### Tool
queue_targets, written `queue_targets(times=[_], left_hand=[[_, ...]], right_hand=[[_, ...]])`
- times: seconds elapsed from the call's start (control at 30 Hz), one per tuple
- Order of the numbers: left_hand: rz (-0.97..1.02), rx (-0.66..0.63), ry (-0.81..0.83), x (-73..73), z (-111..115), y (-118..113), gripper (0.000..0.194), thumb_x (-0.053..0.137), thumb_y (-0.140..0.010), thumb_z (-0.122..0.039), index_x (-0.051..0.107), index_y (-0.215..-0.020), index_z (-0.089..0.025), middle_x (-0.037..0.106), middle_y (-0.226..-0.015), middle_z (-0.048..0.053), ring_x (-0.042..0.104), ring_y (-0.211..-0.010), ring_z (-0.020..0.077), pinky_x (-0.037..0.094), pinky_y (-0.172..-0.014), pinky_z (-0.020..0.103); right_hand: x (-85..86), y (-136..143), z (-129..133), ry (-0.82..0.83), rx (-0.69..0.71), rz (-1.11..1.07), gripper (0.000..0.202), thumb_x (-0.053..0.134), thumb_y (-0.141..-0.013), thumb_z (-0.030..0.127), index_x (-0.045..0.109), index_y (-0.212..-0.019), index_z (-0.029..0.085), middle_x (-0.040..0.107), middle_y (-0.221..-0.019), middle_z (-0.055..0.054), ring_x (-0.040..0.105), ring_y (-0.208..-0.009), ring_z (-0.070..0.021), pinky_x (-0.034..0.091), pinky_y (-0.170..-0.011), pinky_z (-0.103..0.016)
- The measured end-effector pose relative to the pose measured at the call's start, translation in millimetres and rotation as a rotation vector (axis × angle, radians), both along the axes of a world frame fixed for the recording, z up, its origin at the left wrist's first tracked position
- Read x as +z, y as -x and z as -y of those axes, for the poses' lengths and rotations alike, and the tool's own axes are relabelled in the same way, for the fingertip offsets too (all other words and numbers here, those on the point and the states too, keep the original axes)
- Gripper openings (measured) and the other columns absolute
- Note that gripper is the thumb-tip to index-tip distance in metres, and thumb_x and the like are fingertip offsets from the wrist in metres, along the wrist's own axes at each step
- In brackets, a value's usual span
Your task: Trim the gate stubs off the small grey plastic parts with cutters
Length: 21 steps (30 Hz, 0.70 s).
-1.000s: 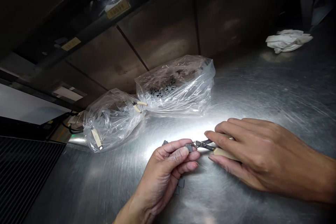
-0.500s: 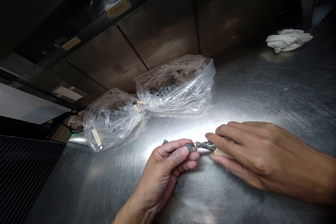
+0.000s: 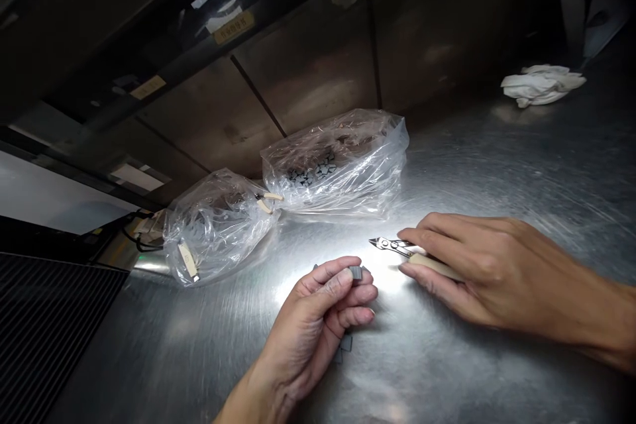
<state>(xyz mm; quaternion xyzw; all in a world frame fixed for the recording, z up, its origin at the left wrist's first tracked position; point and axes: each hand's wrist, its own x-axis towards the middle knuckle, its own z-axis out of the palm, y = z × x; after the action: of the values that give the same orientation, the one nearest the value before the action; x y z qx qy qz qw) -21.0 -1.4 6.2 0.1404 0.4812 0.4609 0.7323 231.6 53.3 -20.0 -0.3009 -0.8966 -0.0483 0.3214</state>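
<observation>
Between the thumb and fingers of my left hand (image 3: 318, 324) is a small grey ribbed piece (image 3: 356, 272). My right hand (image 3: 481, 271) is closed around the cream handles of a pair of side cutters (image 3: 390, 246). The cutters' metal jaws point left, above and to the right of the grey piece and apart from it. Loose grey pieces (image 3: 346, 343) lie on the steel table (image 3: 427, 377) behind and below my left hand, which partly hides them.
A clear plastic bag (image 3: 368, 175) holding many grey pieces stands at the back. Left of it is another clear bag (image 3: 223, 238). Cream-handled pliers (image 3: 269, 202) rest between them, and a cream cutter knife (image 3: 189, 262) lies on the left bag. A white cloth (image 3: 542, 85) lies far right.
My right hand has drawn the side cutters up and away from the grey piece, so a gap now separates them. My left hand keeps its hold; the view has shifted slightly.
</observation>
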Motion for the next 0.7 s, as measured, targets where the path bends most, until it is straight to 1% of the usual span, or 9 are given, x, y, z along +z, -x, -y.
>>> queue_targets(times=[0.13, 0.23, 0.4, 0.53, 0.63, 0.7], left_hand=[[0.041, -0.015, -0.006, -0.9, -0.1, 0.1, 0.025, 0.1, -0.079, -0.015, 0.085, -0.099, -0.01, 0.083, -0.085, 0.01, 0.081, -0.07, 0.017, 0.068, -0.059, 0.023], [0.068, -0.022, -0.023, -1.6, 0.9, 0.0, 0.032, 0.104, -0.075, -0.022, 0.084, -0.096, -0.009, 0.08, -0.078, 0.007, 0.078, -0.064, 0.0153, 0.066, -0.055, 0.023], [0.043, -0.011, -0.029, -2.8, 2.4, -1.7, 0.044, 0.109, -0.068, -0.032, 0.08, -0.092, -0.009, 0.077, -0.075, 0.004, 0.076, -0.063, 0.0145, 0.064, -0.054, 0.022], [0.011, 0.001, -0.012, -4.2, 2.1, -4.0, 0.049, 0.111, -0.064, -0.034, 0.077, -0.089, -0.011, 0.076, -0.072, 0.002, 0.075, -0.06, 0.0145, 0.061, -0.049, 0.021], [-0.016, 0.03, 0.009, -4.7, 1.1, -4.7, 0.056, 0.113, -0.056, -0.035, 0.074, -0.088, -0.012, 0.075, -0.068, 0.001, 0.072, -0.054, 0.0141, 0.058, -0.043, 0.021], [-0.033, 0.042, 0.011, -4.8, 0.7, -5.2, 0.058, 0.114, -0.054, -0.035, 0.071, -0.086, -0.012, 0.075, -0.067, 0.001, 0.07, -0.05, 0.0136, 0.057, -0.041, 0.02]], right_hand=[[-4.2, -1.3, -2.3, -0.002, -0.019, 0.023, 0.031, 0.052, -0.115, 0.031, 0.073, -0.119, 0.009, 0.072, -0.093, -0.008, 0.068, -0.068, -0.0182, 0.044, -0.059, -0.033], [-6.8, -1.0, -2.1, -0.001, -0.011, 0.016, 0.029, 0.052, -0.114, 0.029, 0.073, -0.119, 0.01, 0.073, -0.097, -0.009, 0.069, -0.07, -0.0194, 0.045, -0.059, -0.034], [-7.7, 0.2, -1.0, 0.013, -0.001, -0.012, 0.024, 0.052, -0.113, 0.028, 0.072, -0.116, 0.013, 0.07, -0.092, -0.007, 0.067, -0.069, -0.0202, 0.045, -0.06, -0.036], [-7.4, -0.7, -0.2, -0.002, -0.012, -0.023, 0.025, 0.052, -0.113, 0.029, 0.07, -0.118, 0.013, 0.07, -0.094, -0.008, 0.068, -0.07, -0.0203, 0.044, -0.061, -0.035], [-7.7, -1.6, -0.4, 0.002, -0.012, -0.026, 0.024, 0.053, -0.112, 0.029, 0.07, -0.12, 0.012, 0.07, -0.096, -0.008, 0.068, -0.072, -0.021, 0.045, -0.063, -0.036], [-7.3, -1.2, 0.0, 0.012, -0.005, -0.03, 0.024, 0.055, -0.112, 0.029, 0.069, -0.12, 0.012, 0.07, -0.097, -0.008, 0.068, -0.073, -0.0212, 0.045, -0.064, -0.036]])
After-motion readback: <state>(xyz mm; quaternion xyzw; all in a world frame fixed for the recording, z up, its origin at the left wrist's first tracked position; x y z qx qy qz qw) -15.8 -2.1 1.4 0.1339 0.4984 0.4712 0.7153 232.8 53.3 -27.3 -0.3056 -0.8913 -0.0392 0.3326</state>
